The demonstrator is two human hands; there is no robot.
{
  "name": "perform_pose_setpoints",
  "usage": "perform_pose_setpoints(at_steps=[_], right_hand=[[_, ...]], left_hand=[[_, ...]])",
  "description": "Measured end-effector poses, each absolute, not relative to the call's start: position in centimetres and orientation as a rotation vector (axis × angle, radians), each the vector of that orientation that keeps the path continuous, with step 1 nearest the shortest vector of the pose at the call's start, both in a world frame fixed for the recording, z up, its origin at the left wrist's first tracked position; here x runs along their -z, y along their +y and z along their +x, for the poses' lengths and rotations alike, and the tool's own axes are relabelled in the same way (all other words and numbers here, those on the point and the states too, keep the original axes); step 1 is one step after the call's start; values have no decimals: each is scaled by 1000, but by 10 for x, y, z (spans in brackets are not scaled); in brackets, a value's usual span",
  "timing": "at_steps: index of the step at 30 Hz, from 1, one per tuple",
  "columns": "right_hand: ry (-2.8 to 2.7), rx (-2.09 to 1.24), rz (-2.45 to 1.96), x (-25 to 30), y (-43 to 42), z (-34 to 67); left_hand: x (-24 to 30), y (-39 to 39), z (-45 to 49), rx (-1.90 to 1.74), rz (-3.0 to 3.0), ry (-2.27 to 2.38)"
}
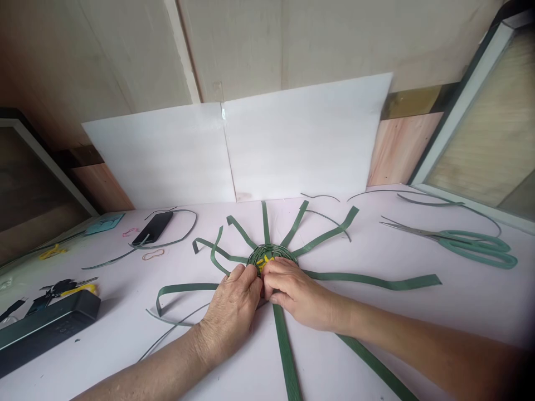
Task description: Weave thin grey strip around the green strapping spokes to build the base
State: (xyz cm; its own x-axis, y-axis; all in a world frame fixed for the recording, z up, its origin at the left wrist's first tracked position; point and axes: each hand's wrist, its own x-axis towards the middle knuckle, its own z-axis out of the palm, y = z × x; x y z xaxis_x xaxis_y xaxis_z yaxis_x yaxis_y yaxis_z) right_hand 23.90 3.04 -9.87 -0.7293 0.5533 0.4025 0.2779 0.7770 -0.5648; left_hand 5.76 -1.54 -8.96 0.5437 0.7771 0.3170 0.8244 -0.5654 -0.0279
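Observation:
A round woven base (270, 252) of green plastic strapping lies on the table, with yellow ties (263, 260) at its middle. Flat green straps (286, 351) spread out from it on all sides, some with bent ends. My left hand (234, 306) is closed at the near left edge of the base, fingers pinched together. Close beside it, my right hand (295, 292) is closed at the near right edge. Both sets of fingertips press at the weave and hide what lies between them. A thin green strand (167, 334) runs out from under my left hand.
Scissors with green handles (468, 242) lie at the right. Left are a black phone-like slab (154, 227), a dark box-shaped device (50, 328), a rubber band (153, 254) and keys (62, 287). White boards (301, 139) stand at the back; a framed pane (489, 128) leans far right.

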Motion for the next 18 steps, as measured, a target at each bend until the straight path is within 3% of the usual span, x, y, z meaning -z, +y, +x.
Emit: perform_pose_setpoints(at_steps=[18], right_hand=[[-2453,-417,-912,93,16,226]], left_hand=[[97,-18,60,497,-2551,-1384]])
